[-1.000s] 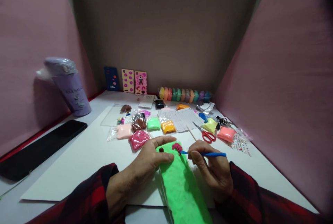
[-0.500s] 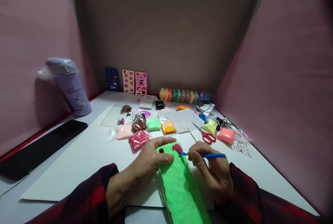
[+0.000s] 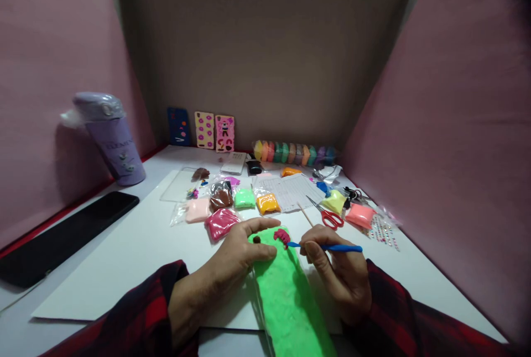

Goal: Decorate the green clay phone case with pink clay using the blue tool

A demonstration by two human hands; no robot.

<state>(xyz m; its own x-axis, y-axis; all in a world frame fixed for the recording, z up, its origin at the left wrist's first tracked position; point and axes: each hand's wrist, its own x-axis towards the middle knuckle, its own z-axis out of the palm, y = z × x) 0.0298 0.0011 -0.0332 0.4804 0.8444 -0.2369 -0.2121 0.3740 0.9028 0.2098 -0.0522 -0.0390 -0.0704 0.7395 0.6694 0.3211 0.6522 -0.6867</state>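
Observation:
A long slab covered in bright green clay (image 3: 288, 302) lies in front of me on a white sheet (image 3: 124, 257). My left hand (image 3: 236, 255) grips the slab's far left edge, fingers curled over it beside a small brown dot (image 3: 257, 239). My right hand (image 3: 338, 268) pinches a blue modelling tool (image 3: 327, 247) like a pen. Its tip touches a small magenta clay piece (image 3: 282, 236) at the slab's far end.
Bags of coloured clay (image 3: 244, 198) lie beyond the slab, with red scissors (image 3: 329, 216), a wooden stick (image 3: 306, 215) and a printed sheet (image 3: 290, 190). A purple tumbler (image 3: 110, 138) and a black phone (image 3: 62, 235) sit left. Clay tubs (image 3: 294, 152) and decorated cases (image 3: 213, 131) line the back wall.

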